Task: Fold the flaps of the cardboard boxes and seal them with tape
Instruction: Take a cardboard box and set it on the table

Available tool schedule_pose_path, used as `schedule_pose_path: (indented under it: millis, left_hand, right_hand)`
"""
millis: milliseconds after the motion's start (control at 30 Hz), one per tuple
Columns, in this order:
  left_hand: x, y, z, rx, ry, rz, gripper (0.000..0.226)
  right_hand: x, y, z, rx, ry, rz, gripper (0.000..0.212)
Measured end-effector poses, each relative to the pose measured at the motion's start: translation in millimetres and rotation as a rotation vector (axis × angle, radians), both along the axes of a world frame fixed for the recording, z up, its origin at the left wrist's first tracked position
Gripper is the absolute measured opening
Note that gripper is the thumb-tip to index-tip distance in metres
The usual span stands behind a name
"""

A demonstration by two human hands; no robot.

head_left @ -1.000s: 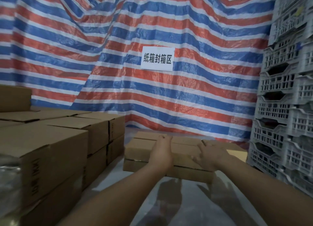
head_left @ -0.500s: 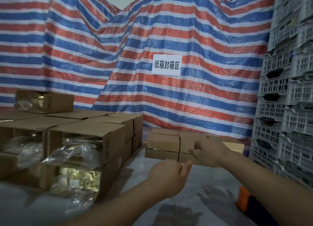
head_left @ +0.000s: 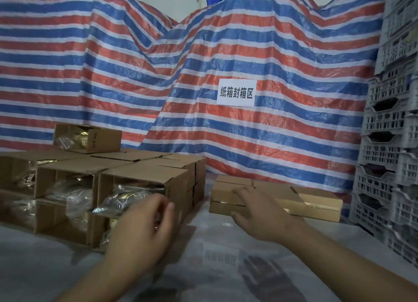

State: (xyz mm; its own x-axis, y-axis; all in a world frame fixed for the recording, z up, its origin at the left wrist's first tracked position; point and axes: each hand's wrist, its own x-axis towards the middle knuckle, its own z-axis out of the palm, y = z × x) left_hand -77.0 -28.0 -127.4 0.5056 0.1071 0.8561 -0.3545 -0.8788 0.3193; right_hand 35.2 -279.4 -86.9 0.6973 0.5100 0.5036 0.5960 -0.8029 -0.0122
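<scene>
Striped red-white-blue tarp (head_left: pixel 113 79) hangs across the whole back, with a white paper sign (head_left: pixel 236 93) pinned on it around 1 o'clock, and everything sits on a shiny plastic-covered table (head_left: pixel 214 245).

Starting at 9 to 10 o'clock: a stack of open cardboard boxes (head_left: pixel 140 184) lying on their sides, mouths toward the camera, crinkly plastic-wrapped packs (head_left: pixel 117 199) poking out. One more open box (head_left: pixel 88 138) sits on top at the back. None of these look folded or taped yet.

The left hand (head_left: pixel 144 231) hovers right in front of the nearest open box, fingers loosely curled, holding nothing as far as I can see. Looks to me like the step is fetching the next box to close.

The right hand (head_left: pixel 264 213) is at about 1 o'clock, fingers spread and relaxed, also empty, its fingertips in front of the flat closed boxes (head_left: pixel 316 199) lying in a row; can't tell if it's actually touching them.

Next move, my guess: grip that near open box by its edge, pull it out toward 6 o'clock and stand it up so the flaps face up. No tape in view, so that needs finding.

Room-wise, the table toward 6 o'clock is the open patch. The box stack is packed tight, so neighbours could get dragged along. Grey plastic crates (head_left: pixel 393 143) wall off 3 o'clock, close beside the flat boxes.
</scene>
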Motion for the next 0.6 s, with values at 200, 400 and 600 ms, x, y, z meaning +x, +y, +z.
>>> schedule_pose_path:
  millis: [200,400,600]
  left_hand:
    - [21,44,3,0.154,0.090,0.210,0.024]
    - [40,69,36,0.169,-0.118,0.190,0.020]
    - [123,163,115,-0.079,0.035,0.301,0.021]
  right_hand:
    - [20,70,15,0.046,-0.053,0.163,0.070]
    - [33,130,34,0.112,-0.010,0.274,0.057]
    - [72,191,87,0.139,0.033,0.341,0.051]
